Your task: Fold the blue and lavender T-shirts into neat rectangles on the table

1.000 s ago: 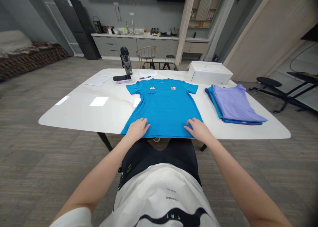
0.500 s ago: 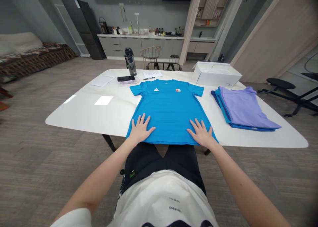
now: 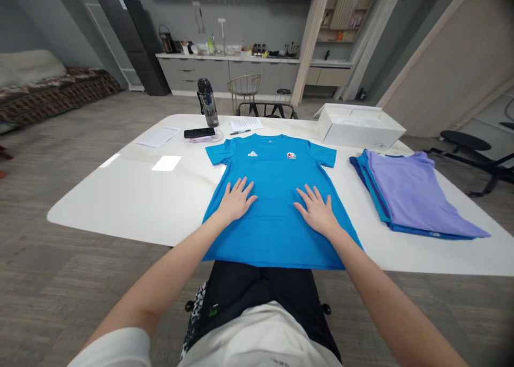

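A blue T-shirt (image 3: 273, 217) lies spread flat on the white table, collar away from me and hem at the near edge. Two small emblems show on its chest. My left hand (image 3: 236, 201) rests palm down on the left side of the shirt's body, fingers spread. On the right side, my right hand (image 3: 317, 210) lies the same way, fingers apart. Neither hand grips the cloth. To the right of the shirt is a stack of folded shirts (image 3: 417, 195), a lavender one on top and blue ones beneath.
An open white box (image 3: 359, 131) stands at the back right of the table (image 3: 120, 195). At the back left are a dark water bottle (image 3: 208, 104), a black phone-like object (image 3: 199, 133), a pen (image 3: 240, 132) and papers (image 3: 158, 136). A chair (image 3: 244, 85) stands beyond.
Both hands have slid forward over the shirt, away from the hem, and slightly closer together. My view has moved nearer the table. The shirt stays spread flat.
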A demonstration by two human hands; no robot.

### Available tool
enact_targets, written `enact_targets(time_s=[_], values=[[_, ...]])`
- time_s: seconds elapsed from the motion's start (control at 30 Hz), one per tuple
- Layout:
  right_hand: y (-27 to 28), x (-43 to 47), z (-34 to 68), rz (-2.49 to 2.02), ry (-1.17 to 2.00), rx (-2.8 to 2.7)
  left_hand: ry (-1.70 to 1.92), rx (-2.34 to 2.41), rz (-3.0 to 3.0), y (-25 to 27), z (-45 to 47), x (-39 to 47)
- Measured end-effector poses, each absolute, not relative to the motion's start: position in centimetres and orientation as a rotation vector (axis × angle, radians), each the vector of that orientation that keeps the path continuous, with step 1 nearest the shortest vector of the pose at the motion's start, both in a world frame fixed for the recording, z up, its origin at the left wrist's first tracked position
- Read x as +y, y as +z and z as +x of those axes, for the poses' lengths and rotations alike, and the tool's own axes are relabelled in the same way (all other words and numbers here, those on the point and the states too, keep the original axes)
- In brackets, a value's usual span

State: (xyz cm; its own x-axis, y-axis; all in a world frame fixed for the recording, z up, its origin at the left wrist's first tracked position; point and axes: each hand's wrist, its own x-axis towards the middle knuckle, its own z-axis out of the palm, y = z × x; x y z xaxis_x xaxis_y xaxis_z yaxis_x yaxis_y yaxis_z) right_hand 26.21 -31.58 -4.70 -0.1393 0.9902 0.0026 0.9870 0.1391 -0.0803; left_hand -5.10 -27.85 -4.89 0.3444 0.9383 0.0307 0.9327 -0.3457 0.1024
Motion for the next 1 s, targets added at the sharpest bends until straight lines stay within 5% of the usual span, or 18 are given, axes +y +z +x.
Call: enact_targets(time_s=[0.43,1.0], values=[[-5.9,-28.1,26.7,-2.338,0.262,-2.185,0.156,1.700,2.433,-6.4,-4.2,-24.8],[-6.0,-7.3,26.8,-2.285,0.177,-1.947,0.225,2.227,1.973,-5.7,-4.5,-4.1]])
